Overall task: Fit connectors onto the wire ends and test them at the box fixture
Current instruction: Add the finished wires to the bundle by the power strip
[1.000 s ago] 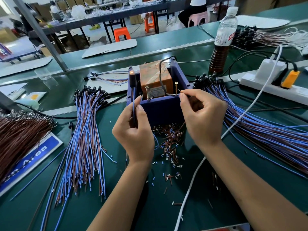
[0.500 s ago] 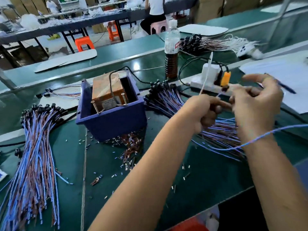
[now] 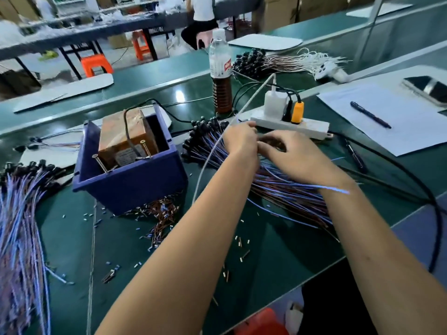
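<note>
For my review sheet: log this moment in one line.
left hand and right hand over right wire bundle | grip unclear | blue box fixture untouched

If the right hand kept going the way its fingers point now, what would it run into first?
Probably the left hand: the right hand points leftward over the wire bundle, fingertips almost meeting it. Depth is unclear.

Two bare forearms rise from the lower edge of the frame toward its centre, sleeveless as far as shown; the left hand (image 3: pixel 238 141) and right hand (image 3: pixel 294 153) wear no gloves, rings, watch or wristband.
</note>
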{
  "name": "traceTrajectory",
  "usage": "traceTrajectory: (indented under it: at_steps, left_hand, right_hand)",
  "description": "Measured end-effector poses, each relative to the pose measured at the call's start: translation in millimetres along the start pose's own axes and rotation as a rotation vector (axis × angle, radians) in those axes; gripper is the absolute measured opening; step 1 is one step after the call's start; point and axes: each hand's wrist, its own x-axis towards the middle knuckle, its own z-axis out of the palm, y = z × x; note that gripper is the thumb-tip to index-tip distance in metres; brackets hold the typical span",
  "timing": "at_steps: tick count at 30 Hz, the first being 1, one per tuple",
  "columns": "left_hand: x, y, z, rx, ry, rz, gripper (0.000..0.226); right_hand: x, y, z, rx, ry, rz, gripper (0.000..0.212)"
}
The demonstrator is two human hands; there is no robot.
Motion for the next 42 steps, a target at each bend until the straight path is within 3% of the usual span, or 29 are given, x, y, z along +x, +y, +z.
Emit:
traceTrajectory:
  at_steps: [2, 4, 7, 10, 13, 18, 24, 27, 30, 35, 39, 42]
  left_hand:
    - [5, 7, -5, -0.140, -0.005, 0.056, 0.026]
    - [10, 14, -11, -0.299, -0.041, 0.073, 0.030]
    - [14, 20, -18, -0.479, -0.097, 0.054, 0.037]
    - [17, 24, -27, -0.489, -0.067, 0.096, 0.036]
    - [19, 25, -35, -0.249, -0.005, 0.176, 0.033]
    - [31, 16, -57, 0.319, 0.243, 0.352, 0.028]
    - [30, -4, -69, 0.955, 0.288, 0.532, 0.046]
    - [27, -3, -67, 1.070, 0.312, 0.585, 0.054]
    - [19, 1, -67, 1.130, 0.290, 0.520, 0.051]
    - [-1, 8, -83, 1.109, 0.033, 0.293, 0.025]
    - [-36, 28, -114, 1.064, -0.202, 0.140, 0.029]
    - [-63, 48, -153, 1.080, -0.278, 0.101, 0.033]
  right_hand:
    - [1, -8, 0, -0.275, -0.038, -0.006, 0.056]
    - [1, -15, -2, -0.341, -0.085, -0.023, 0.057]
    - [3, -18, -4, -0.392, -0.164, -0.076, 0.031]
    - [3, -16, -10, -0.286, -0.084, -0.193, 0.014]
    - [-4, -11, -25, -0.114, -0.082, -0.153, 0.020]
    - [-15, 5, -51, -0.457, -0.185, -0.028, 0.028]
    - [-26, -3, -23, -0.566, -0.101, 0.026, 0.013]
    - [-25, -5, -9, -0.465, 0.086, -0.028, 0.008]
    - [-21, -14, 6, -0.319, 0.208, -0.067, 0.013]
    - [-15, -36, 32, -0.192, 0.336, -0.135, 0.016]
    - [-16, -64, 48, -0.063, 0.461, -0.326, 0.018]
    - [-22, -94, 67, 0.012, 0.456, -0.464, 0.017]
